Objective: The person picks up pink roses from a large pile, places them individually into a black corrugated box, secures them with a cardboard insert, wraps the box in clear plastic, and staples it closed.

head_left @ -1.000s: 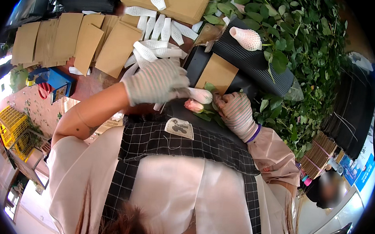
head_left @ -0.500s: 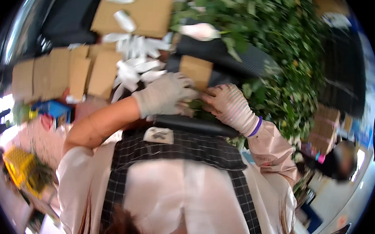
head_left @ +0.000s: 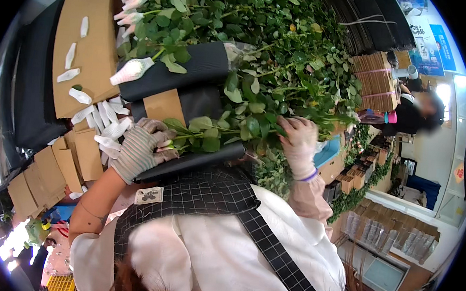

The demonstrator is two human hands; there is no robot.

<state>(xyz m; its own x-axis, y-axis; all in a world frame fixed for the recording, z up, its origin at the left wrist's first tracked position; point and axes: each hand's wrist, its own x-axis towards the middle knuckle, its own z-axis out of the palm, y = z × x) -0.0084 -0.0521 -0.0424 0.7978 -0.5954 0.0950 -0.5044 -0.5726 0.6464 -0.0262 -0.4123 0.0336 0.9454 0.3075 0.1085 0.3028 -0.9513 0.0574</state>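
The left hand [head_left: 141, 148] pinches leafy stems [head_left: 210, 144] between its fingers, hiding their ends; foliage [head_left: 253, 126] obscures whether the right hand [head_left: 300, 142] grips. White mesh sleeves [head_left: 116, 129] lie nearby.

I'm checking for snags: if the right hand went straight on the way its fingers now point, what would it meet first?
Most likely the green leaves just ahead of the right hand; it may already be touching some, as depth there is hard to judge.

Leafy stems [head_left: 302, 64] block space beyond the right hand [head_left: 300, 142].
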